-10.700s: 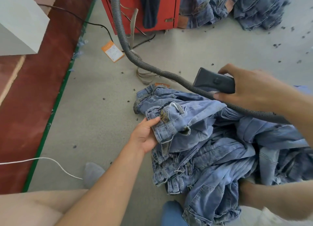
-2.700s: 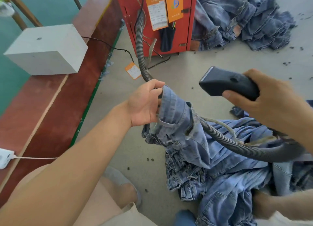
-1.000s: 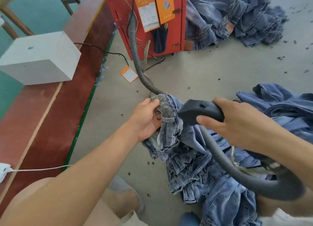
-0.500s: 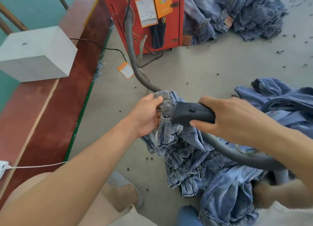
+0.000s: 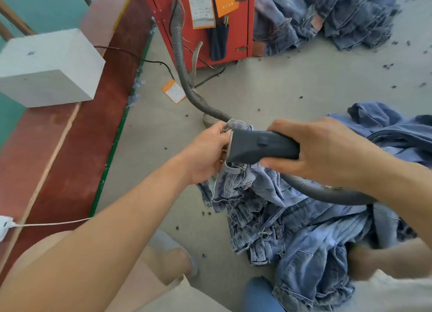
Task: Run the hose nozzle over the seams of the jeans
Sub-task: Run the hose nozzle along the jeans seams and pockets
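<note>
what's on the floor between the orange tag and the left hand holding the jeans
In the head view, the grey ribbed hose curves across that stretch from the orange tag toward the left hand; beside it, bare floor with dark specks.

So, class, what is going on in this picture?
A person sits on the floor cleaning jeans. The left hand grips a bunched part of the denim and holds it up. The right hand grips the dark hose nozzle, its mouth against that fabric. The ribbed hose leads to a red machine.
</note>
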A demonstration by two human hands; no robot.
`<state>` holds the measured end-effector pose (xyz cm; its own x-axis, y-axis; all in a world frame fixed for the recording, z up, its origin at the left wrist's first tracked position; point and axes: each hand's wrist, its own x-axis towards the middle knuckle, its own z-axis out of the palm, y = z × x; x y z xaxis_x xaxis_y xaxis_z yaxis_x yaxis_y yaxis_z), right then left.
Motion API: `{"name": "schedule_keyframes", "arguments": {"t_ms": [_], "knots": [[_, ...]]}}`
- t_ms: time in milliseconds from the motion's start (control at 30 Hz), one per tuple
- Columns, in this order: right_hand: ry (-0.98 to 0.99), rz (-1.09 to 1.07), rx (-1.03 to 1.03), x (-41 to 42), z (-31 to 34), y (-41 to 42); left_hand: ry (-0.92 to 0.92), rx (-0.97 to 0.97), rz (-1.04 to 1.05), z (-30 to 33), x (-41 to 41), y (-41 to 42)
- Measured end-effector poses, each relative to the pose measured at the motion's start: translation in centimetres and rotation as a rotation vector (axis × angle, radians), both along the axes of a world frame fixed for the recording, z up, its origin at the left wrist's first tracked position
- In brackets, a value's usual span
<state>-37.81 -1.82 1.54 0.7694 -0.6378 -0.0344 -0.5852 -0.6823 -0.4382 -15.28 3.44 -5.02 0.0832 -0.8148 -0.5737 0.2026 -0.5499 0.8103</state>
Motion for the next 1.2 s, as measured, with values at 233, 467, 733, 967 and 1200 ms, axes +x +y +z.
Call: {"name": "schedule_keyframes", "arguments": {"t_ms": [233, 467, 733, 967, 1200], "knots": [[-0.078, -0.216, -0.035, -1.8, 0.4, -2.2, -0.578, -0.09, -0.034, -1.1, 1.3, 0.5], [-0.047, -0.128, 0.041, -1.6, -0.3, -1.0, -1.761, -0.146, -0.104, -2.3, 3.9, 0.8], [-0.062, -0.072, 0.038, -2.2, 0.3, -0.8, -0.088, -0.152, 0.274, -0.2, 3.6, -0.6], [0.053, -0.111, -0.041, -1.1, 0.2, 1.2, 0.115, -0.152, 0.298, 1.0, 1.2, -0.4], [0.048, -0.17, -0.035, 0.9, 0.1, 1.4, 0.116, -0.145, 0.201, 0.4, -0.3, 0.1]]}}
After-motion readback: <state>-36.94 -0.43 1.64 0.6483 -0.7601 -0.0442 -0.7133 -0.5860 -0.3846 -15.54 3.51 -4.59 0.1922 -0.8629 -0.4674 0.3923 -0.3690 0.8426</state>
